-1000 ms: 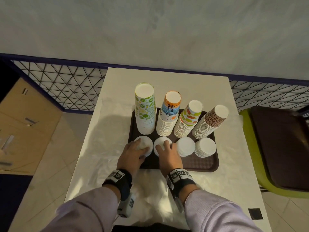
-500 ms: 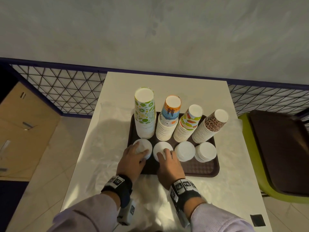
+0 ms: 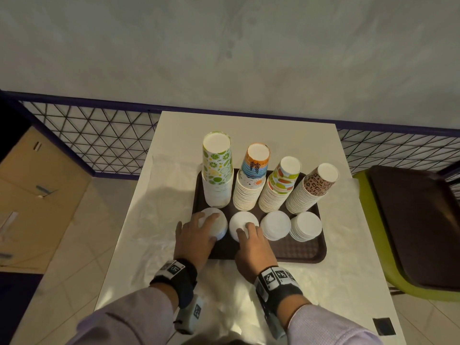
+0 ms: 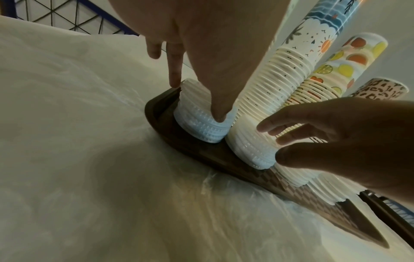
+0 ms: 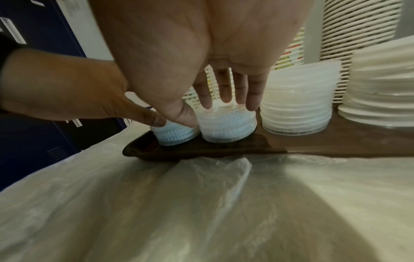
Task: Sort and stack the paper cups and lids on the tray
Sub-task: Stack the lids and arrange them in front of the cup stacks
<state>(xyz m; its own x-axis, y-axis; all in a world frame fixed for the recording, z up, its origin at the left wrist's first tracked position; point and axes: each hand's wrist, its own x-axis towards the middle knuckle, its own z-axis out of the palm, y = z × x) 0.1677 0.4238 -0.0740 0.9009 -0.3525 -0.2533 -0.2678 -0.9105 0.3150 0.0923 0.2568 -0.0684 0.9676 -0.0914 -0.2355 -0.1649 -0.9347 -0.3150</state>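
Four stacks of white lids stand in a row along the near half of the brown tray (image 3: 298, 252). Your left hand (image 3: 196, 235) rests on the leftmost lid stack (image 3: 219, 220), at the tray's near left corner: fingers straight and spread over its top, thumb against its near side, nothing lifted. Your right hand (image 3: 251, 247) rests on the second lid stack (image 3: 240, 221), fingers straight on the top and thumb at its left side; the two stacks stand just beside each other. To the right stand the third lid stack (image 3: 275, 225) and the fourth lid stack (image 3: 306, 226). Behind them, four upside-down cup stacks: lime-print cups (image 3: 217, 170), orange-and-blue cups (image 3: 252, 178), fruit-print cups (image 3: 280, 185), leopard-print cups (image 3: 311, 190). The tray sits on a clear plastic sheet (image 3: 161, 207) over the white table (image 3: 249, 123). A green chair (image 3: 398, 232) stands to your right.
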